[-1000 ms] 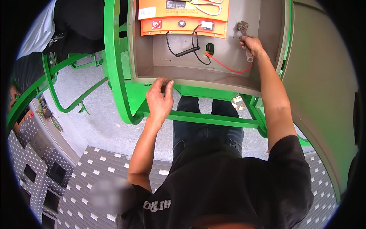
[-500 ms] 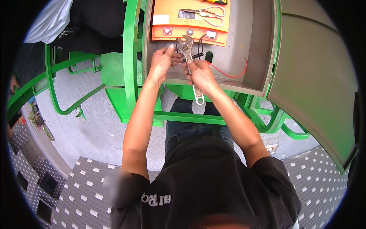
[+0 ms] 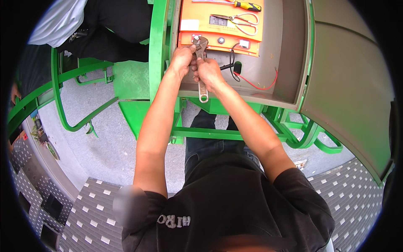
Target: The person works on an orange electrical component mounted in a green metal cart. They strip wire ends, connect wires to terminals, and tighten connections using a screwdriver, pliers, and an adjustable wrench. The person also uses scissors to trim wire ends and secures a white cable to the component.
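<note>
An adjustable wrench (image 3: 203, 90) is upright in the view, its jaws at the left bolt terminal (image 3: 196, 38) of an orange battery-like box (image 3: 195, 25). My right hand (image 3: 208, 73) is closed round the wrench's handle. At the wrench's head, my left hand (image 3: 183, 59) is closed with its thumb by the adjusting screw; its other fingers are partly hidden. Whether the jaws grip the bolt I cannot tell. A black cable (image 3: 227, 66) runs from beside my right hand toward a dark hole in the tray floor.
Scissors (image 3: 243, 21) and a yellow-black screwdriver (image 3: 247, 6) lie on the orange box. A red wire (image 3: 262, 88) curves across the grey metal compartment (image 3: 289, 54). Green frame bars (image 3: 157, 50) stand at left, an open panel (image 3: 348, 84) at right. Another person (image 3: 121, 25) is at upper left.
The wrench and both hands have moved left and up to the left terminal of the box. My view has shifted, so the box appears further right and lower.
</note>
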`<action>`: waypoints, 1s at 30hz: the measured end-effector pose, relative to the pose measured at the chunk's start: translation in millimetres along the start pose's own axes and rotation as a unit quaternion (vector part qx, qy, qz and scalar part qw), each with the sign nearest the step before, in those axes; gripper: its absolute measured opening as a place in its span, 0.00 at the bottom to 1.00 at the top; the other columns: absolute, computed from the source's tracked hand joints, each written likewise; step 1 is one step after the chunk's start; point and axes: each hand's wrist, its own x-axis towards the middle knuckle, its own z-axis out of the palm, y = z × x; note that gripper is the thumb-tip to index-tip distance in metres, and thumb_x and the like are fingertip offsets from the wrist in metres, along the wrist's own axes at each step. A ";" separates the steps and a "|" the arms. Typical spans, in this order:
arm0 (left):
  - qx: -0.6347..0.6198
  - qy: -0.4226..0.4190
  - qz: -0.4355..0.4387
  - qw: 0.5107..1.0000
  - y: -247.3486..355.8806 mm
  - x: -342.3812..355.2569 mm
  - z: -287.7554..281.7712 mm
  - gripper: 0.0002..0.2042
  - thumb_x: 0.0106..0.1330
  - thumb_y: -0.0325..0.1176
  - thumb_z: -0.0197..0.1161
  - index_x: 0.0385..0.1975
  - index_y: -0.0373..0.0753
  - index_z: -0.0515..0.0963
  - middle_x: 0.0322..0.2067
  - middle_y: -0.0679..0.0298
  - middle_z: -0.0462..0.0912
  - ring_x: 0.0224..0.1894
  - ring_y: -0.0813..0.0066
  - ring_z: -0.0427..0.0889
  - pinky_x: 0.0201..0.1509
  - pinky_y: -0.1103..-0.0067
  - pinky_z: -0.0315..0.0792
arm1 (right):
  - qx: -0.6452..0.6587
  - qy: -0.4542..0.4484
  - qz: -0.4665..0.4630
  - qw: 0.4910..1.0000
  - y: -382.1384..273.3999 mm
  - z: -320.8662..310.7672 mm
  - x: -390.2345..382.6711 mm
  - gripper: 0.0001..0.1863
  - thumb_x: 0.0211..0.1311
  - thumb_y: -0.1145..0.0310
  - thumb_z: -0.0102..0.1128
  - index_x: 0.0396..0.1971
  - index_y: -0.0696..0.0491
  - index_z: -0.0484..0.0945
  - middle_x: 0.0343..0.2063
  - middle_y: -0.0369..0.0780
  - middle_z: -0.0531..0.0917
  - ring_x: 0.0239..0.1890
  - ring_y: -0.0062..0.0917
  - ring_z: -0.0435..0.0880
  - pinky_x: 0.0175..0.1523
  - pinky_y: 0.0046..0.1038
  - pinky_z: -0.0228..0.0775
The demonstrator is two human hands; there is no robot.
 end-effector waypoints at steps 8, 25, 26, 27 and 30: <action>-0.017 -0.020 -0.010 1.000 -0.5 0.8 4.7 0.11 0.79 0.34 0.52 0.45 0.33 0.78 0.28 0.63 0.79 0.26 0.75 0.75 0.24 0.76 0.66 | -0.078 0.000 0.022 0.997 -17.8 -2.8 -6.0 0.19 0.81 0.62 0.45 0.38 0.62 0.79 0.29 0.38 0.79 0.25 0.22 0.73 0.28 0.29 0.71; -0.110 0.027 0.004 0.994 -14.2 15.9 5.8 0.07 0.75 0.32 0.57 0.39 0.35 0.78 0.28 0.61 0.80 0.24 0.70 0.77 0.26 0.75 0.70 | -0.171 -0.020 0.035 0.984 -27.5 -15.3 10.3 0.18 0.80 0.63 0.46 0.36 0.62 0.78 0.29 0.39 0.79 0.25 0.22 0.73 0.28 0.29 0.73; -0.123 0.029 0.006 0.992 -15.9 17.5 5.8 0.07 0.75 0.31 0.58 0.40 0.35 0.78 0.29 0.62 0.80 0.26 0.71 0.78 0.28 0.75 0.72 | -0.177 -0.024 0.037 0.983 -28.6 -17.1 12.6 0.18 0.80 0.63 0.46 0.36 0.62 0.78 0.29 0.39 0.79 0.25 0.22 0.73 0.28 0.29 0.73; -0.116 0.025 0.012 0.993 -17.5 17.8 9.7 0.07 0.75 0.31 0.58 0.40 0.35 0.78 0.29 0.62 0.80 0.26 0.71 0.78 0.28 0.75 0.73 | -0.209 -0.017 0.037 0.977 -30.3 -19.6 12.3 0.18 0.80 0.63 0.47 0.35 0.62 0.78 0.28 0.39 0.79 0.25 0.23 0.73 0.28 0.29 0.73; -0.132 0.029 0.023 0.991 -21.3 22.5 10.4 0.06 0.75 0.30 0.57 0.43 0.34 0.78 0.31 0.60 0.81 0.28 0.69 0.80 0.32 0.73 0.74 | -0.272 -0.015 0.026 0.962 -32.1 -18.5 12.2 0.18 0.79 0.63 0.48 0.34 0.62 0.77 0.26 0.39 0.79 0.24 0.23 0.73 0.27 0.30 0.72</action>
